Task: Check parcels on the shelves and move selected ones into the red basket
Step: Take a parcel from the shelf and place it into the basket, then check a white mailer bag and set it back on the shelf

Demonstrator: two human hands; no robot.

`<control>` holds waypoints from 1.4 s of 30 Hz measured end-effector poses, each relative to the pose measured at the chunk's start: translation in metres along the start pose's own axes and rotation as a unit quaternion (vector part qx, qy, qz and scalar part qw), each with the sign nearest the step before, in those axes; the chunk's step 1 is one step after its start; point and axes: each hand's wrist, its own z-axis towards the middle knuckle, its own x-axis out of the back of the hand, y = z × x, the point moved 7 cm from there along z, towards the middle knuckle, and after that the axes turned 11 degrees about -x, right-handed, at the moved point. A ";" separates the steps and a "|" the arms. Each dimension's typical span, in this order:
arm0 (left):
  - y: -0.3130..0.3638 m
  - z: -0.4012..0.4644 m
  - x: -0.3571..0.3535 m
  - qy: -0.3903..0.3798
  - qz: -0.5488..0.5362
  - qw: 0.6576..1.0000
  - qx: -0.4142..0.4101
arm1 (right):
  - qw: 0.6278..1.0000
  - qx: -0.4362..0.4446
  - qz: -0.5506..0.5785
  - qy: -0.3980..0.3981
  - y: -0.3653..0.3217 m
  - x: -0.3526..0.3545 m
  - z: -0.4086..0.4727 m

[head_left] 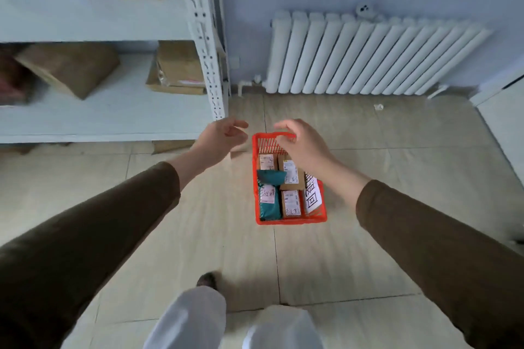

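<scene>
Red basket (289, 219), teal parcel (269, 208) with white label, brown boxes (68, 68), white radiator (368, 56), brown sleeves (99, 221), beige floor (397, 178) it was.

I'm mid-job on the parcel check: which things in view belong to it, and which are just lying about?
Part of the job:
- red plastic basket on the floor, holding labelled parcels
- teal plastic mailer bag in the basket
- brown cardboard boxes on the white metal shelves
- left hand and right hand, both empty

Lying about:
- white ribbed radiator
- crumpled white scrap on the floor
</scene>
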 end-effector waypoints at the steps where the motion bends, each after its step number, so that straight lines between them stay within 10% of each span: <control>1: 0.019 -0.017 0.026 0.009 0.001 1.000 -0.005 | 1.000 0.018 -0.003 -0.007 -0.032 0.011 -0.012; 10: 0.094 -0.167 0.258 0.119 0.001 0.991 -0.057 | 0.982 0.182 0.006 -0.057 -0.301 0.035 -0.101; 23: -0.029 -0.305 0.552 0.258 -0.047 0.962 -0.079 | 0.962 0.247 0.052 -0.103 -0.576 -0.141 -0.138; 42: -0.217 -0.225 0.894 0.364 -0.059 0.929 0.003 | 0.948 0.246 0.073 -0.188 -0.897 -0.363 0.095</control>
